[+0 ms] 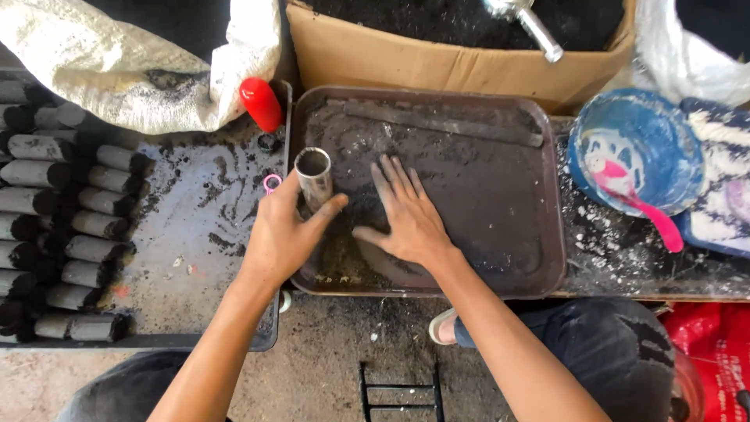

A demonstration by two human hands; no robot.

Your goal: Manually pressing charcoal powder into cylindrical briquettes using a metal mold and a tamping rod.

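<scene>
1. Left hand [285, 234]: closed around the short grey metal tube [315, 179], thumb on its right side, fingers behind. The tube stands nearly upright, open mouth up, at the near-left part of the tray.
2. Right hand [406, 219]: open, palm down, fingers spread and pointing far, flat on the black powder just right of the tube; it grips nothing.
3. Both forearms reach in from the near edge, the left angled rightward, the right angled leftward.
4. Dark brown rectangular plastic tray [547, 266]: coated with a thin smear of black powder; a flat dark bar [441, 123] lies along its far side.
5. Progress, as judged: rows of finished dark cylindrical briquettes [86, 227] lie on the grey sheet at left. The tube looks unfilled, and little loose powder remains on the tray.
6. Farther out: a cardboard box of black powder [461, 55] beyond the tray, a red bottle cap [261, 103] at far left, and a blue bowl with a pink spoon [637, 152] at right.
</scene>
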